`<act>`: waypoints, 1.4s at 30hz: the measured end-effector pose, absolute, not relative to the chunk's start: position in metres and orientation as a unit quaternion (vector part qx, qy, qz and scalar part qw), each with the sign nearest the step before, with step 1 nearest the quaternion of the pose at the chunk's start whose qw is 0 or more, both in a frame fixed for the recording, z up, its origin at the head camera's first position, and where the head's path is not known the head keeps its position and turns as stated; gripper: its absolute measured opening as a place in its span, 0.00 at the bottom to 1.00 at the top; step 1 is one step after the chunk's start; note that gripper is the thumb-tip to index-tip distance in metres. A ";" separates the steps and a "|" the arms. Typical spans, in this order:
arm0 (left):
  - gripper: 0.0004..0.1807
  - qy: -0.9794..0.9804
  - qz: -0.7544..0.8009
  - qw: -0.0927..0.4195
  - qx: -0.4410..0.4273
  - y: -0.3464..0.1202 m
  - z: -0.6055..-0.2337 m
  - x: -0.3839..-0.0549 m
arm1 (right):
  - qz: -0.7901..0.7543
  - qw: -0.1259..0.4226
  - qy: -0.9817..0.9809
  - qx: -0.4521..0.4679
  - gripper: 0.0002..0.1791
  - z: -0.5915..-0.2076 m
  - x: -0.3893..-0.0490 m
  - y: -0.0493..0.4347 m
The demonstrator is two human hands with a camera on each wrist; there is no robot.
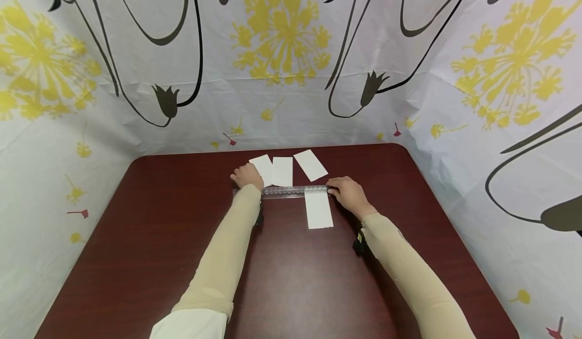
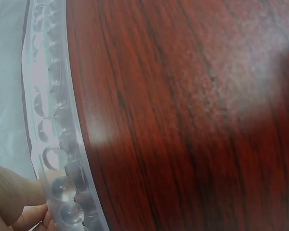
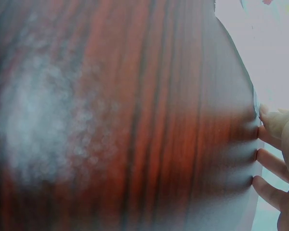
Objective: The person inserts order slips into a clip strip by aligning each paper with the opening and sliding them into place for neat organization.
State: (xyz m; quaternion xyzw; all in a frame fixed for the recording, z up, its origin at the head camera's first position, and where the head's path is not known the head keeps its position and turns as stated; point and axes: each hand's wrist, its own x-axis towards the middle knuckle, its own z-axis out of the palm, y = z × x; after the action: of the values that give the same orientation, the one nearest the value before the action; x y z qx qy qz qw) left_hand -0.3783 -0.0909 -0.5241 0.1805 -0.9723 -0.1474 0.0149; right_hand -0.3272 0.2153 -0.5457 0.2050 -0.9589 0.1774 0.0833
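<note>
A clear plastic ruler [image 1: 284,193] with a row of round bumps lies crosswise near the far side of the table. My left hand [image 1: 247,176] holds its left end; in the left wrist view, thumb and fingers close on the ruler's edge [image 2: 53,120]. At the other end, my right hand [image 1: 349,193] grips the ruler between thumb and forefinger. Its other fingers [image 3: 272,163] are spread, tips down by the tabletop. A white paper strip [image 1: 320,213] reaches toward me from beneath the ruler's right part.
Beyond the ruler lie three more white paper pieces: one tilted beside the left hand [image 1: 262,167], a straight middle piece [image 1: 283,171] and a slanted right piece [image 1: 311,165]. The dark red wooden table [image 1: 291,268] ends at a patterned white curtain [image 1: 291,111].
</note>
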 end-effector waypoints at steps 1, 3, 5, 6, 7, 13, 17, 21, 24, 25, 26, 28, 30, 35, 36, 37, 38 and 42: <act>0.13 -0.971 -0.153 0.013 0.183 -0.091 -0.524 -0.379 | 0.177 0.082 -0.959 0.205 0.18 -0.546 -0.327 0.215; 0.12 -0.969 -0.161 0.008 0.187 -0.091 -0.525 -0.379 | 0.177 0.084 -0.959 0.205 0.18 -0.547 -0.327 0.216; 0.12 -0.968 -0.167 0.006 0.188 -0.091 -0.526 -0.380 | 0.178 0.082 -0.959 0.204 0.18 -0.547 -0.327 0.215; 0.12 -0.968 -0.168 0.006 0.187 -0.091 -0.526 -0.381 | 0.178 0.082 -0.959 0.204 0.18 -0.547 -0.328 0.216; 0.11 -0.968 -0.170 0.008 0.186 -0.091 -0.526 -0.381 | 0.178 0.081 -0.959 0.203 0.18 -0.547 -0.328 0.216; 0.11 -0.967 -0.181 0.012 0.178 -0.092 -0.526 -0.381 | 0.178 0.083 -0.959 0.203 0.18 -0.545 -0.328 0.216; 0.14 -0.963 -0.196 -0.004 0.183 -0.095 -0.526 -0.383 | 0.179 0.082 -0.959 0.203 0.18 -0.547 -0.328 0.216; 0.16 -0.951 -0.232 -0.026 0.202 -0.098 -0.527 -0.387 | 0.176 0.078 -0.961 0.197 0.18 -0.548 -0.328 0.216; 0.16 -0.941 -0.262 -0.040 0.210 -0.100 -0.524 -0.389 | 0.174 0.080 -0.962 0.197 0.18 -0.549 -0.328 0.216; 0.16 -0.938 -0.270 -0.044 0.212 -0.100 -0.524 -0.390 | 0.174 0.082 -0.961 0.198 0.18 -0.549 -0.328 0.216; 0.16 -0.935 -0.279 -0.048 0.214 -0.101 -0.523 -0.391 | 0.174 0.084 -0.961 0.200 0.18 -0.549 -0.329 0.216; 0.16 -0.929 -0.295 -0.051 0.219 -0.101 -0.521 -0.391 | 0.173 0.088 -0.960 0.203 0.18 -0.549 -0.329 0.216; 0.15 -0.924 -0.308 -0.049 0.222 -0.100 -0.519 -0.392 | 0.174 0.090 -0.959 0.204 0.18 -0.548 -0.329 0.217; 0.12 -0.920 -0.316 -0.022 0.229 -0.098 -0.520 -0.393 | 0.176 0.085 -0.961 0.198 0.18 -0.546 -0.328 0.217; 0.13 -0.921 -0.314 -0.015 0.231 -0.097 -0.520 -0.393 | 0.176 0.084 -0.961 0.198 0.18 -0.546 -0.328 0.216; 0.14 -0.921 -0.310 -0.010 0.234 -0.096 -0.521 -0.393 | 0.175 0.082 -0.961 0.197 0.18 -0.546 -0.328 0.216; 0.15 -0.923 -0.305 -0.005 0.235 -0.095 -0.522 -0.393 | 0.174 0.081 -0.961 0.198 0.18 -0.546 -0.328 0.216; 0.21 -0.929 -0.284 0.008 0.239 -0.093 -0.524 -0.395 | 0.178 0.079 -0.961 0.198 0.18 -0.545 -0.328 0.215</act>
State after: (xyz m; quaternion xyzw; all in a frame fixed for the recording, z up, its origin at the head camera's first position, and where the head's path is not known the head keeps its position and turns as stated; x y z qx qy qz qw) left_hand -0.3949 -0.0926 -0.5244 0.2385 -0.9287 -0.2838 0.0080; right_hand -0.3275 0.2148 -0.5450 0.1980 -0.9606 0.1783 0.0789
